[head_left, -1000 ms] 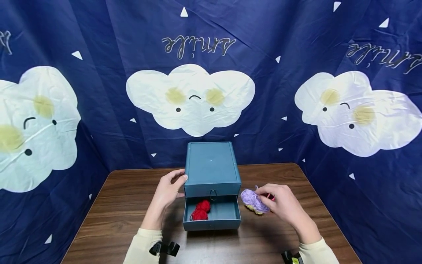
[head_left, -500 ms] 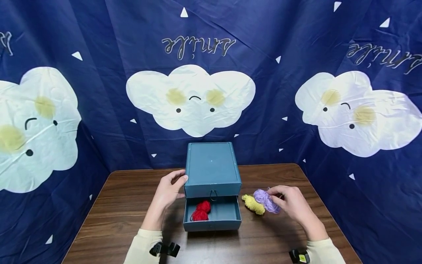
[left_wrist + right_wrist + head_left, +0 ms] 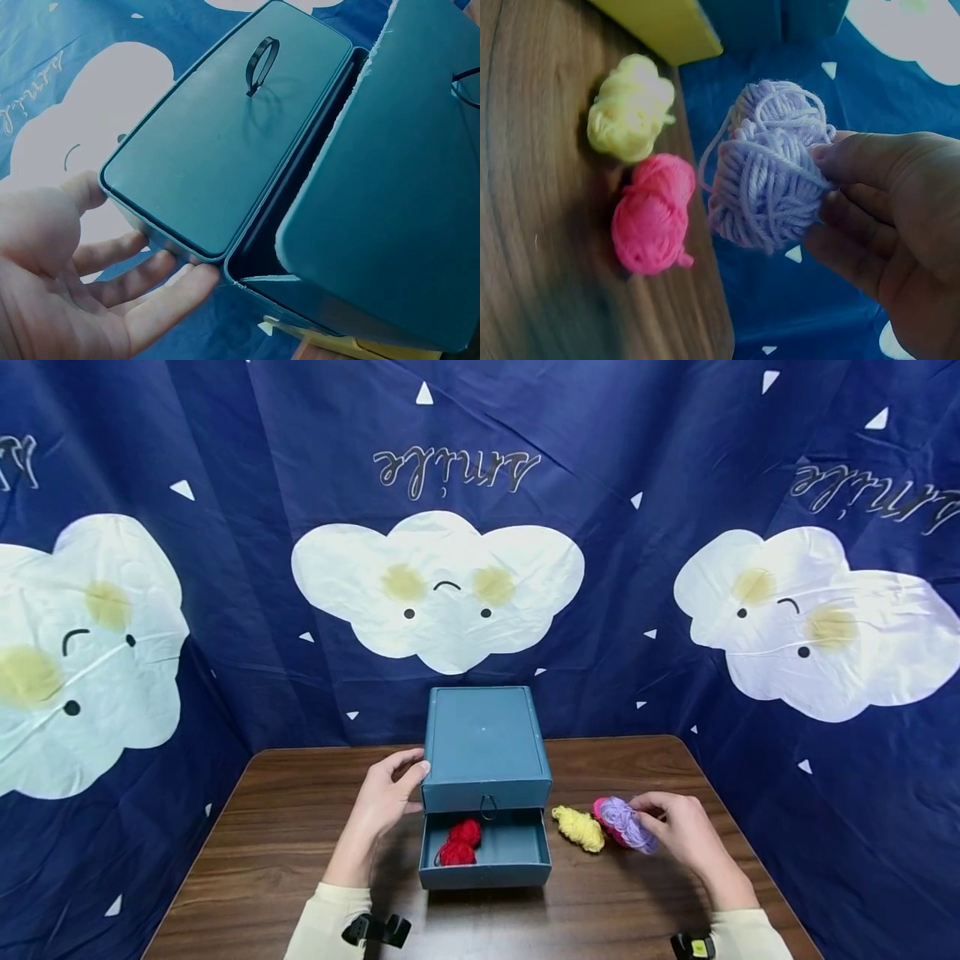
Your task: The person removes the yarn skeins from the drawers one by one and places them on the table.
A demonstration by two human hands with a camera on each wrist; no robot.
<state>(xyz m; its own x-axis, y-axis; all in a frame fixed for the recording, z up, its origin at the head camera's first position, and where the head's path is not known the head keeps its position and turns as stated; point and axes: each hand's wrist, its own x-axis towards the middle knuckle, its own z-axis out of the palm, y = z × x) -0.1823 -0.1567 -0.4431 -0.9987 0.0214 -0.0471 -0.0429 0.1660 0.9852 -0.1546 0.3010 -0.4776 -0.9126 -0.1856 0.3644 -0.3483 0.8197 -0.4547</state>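
My right hand (image 3: 681, 833) pinches a skein of lilac yarn (image 3: 769, 169) between thumb and fingers, lifted above the table in the right wrist view. Under it on the table lie a pink yarn skein (image 3: 656, 214) and a yellow yarn skein (image 3: 632, 112); from the head view the lilac one partly covers the pink. To the left stands a blue drawer box (image 3: 486, 735) with its lower drawer (image 3: 486, 877) pulled out. A red yarn skein (image 3: 459, 842) lies in that drawer's left part. My left hand (image 3: 384, 795) rests its thumb and extended fingers against the box's left side.
The wooden table (image 3: 285, 860) carries everything. Behind it hangs a dark blue cloth (image 3: 622, 685) printed with clouds. A black loop pull (image 3: 261, 66) sticks out from the upper drawer's front, which is closed.
My right hand has moved to the right with the lilac skein, uncovering the yellow skein and part of the pink one. The left hand stays at the box.
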